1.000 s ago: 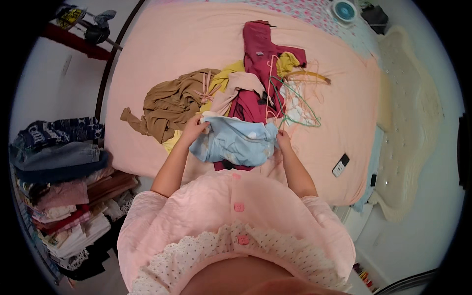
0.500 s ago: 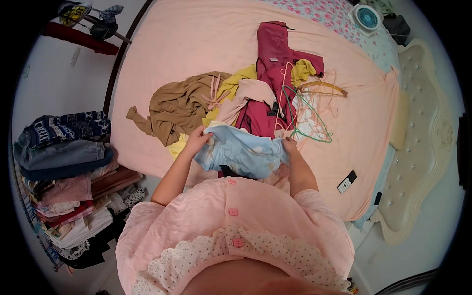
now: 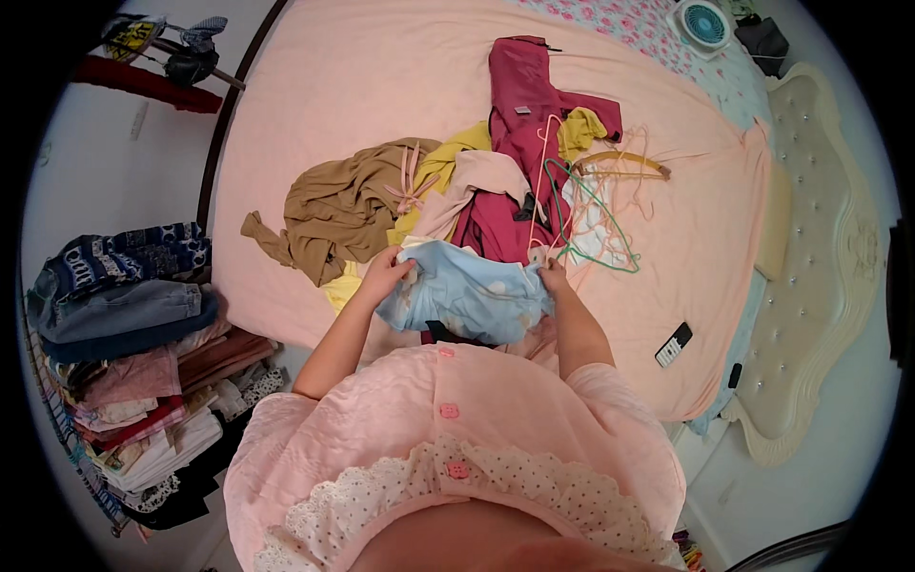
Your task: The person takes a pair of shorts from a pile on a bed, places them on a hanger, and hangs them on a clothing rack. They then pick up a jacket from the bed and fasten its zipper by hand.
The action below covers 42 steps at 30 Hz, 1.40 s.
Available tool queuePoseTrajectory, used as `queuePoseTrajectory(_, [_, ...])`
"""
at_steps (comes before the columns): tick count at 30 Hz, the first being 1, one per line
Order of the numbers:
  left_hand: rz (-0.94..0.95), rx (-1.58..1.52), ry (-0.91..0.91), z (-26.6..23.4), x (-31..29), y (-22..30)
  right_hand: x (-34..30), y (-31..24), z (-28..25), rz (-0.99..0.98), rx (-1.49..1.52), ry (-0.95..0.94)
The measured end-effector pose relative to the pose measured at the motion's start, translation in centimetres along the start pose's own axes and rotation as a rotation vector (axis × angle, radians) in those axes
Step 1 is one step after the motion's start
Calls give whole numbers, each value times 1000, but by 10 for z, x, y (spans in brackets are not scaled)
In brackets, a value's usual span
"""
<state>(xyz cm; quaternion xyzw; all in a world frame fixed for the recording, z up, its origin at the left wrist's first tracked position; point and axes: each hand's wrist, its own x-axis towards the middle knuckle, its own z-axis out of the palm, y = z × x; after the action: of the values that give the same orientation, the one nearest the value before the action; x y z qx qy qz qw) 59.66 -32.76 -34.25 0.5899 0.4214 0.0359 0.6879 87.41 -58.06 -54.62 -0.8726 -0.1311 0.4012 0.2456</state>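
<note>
A light blue garment point(image 3: 467, 296) with pale patches is stretched between my two hands at the bed's near edge; its exact kind I cannot tell. My left hand point(image 3: 386, 272) grips its upper left corner, and my right hand point(image 3: 552, 275) pinches the upper right corner. Just beyond it lie a maroon jacket point(image 3: 522, 95), a pale pink cloth point(image 3: 486, 176), a mustard-yellow garment point(image 3: 453, 162) and a crumpled brown garment point(image 3: 348, 195). A green hanger point(image 3: 610, 234) and several pink hangers lie to the right of the pile, close to my right hand.
The bed point(image 3: 362, 76) has a peach sheet. A remote control point(image 3: 673, 345) lies at its right, near the tufted headboard point(image 3: 820, 257). On the left, a rack holds stacked folded clothes point(image 3: 124, 315). A small fan point(image 3: 705, 27) stands at the far right.
My hands still hold the blue garment by the same corners, and its shape is nearly the same. The whole view has shifted slightly; the pile has not visibly moved.
</note>
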Motion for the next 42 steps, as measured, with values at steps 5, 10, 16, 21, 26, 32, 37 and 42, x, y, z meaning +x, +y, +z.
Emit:
queuePoseTrajectory(5, [-16,40,-17,4,0,1,-2,-2,7,-35,-351,-54])
queuePoseTrajectory(10, [6,60,-78,10,14,4,12,12,11,124,-446,-23])
queuePoseTrajectory(16, [9,97,-43,3,10,-3,-18,-36,-8,334,-117,346])
queuePoseTrajectory(21, [26,17,7,4,8,-2,-25,-35,-45,462,-144,502])
queuePoseTrajectory(26, [49,124,-44,-2,5,-3,-47,-35,-84,175,-161,510])
queuePoseTrajectory(32, [105,37,-74,12,-5,20,-88,-44,-81,190,-298,438])
queuePoseTrajectory(37, [166,53,-48,8,-12,20,-144,-42,-65,127,-197,569])
queuePoseTrajectory(42, [416,278,-13,9,-47,39,-187,-37,-61,-193,-138,691])
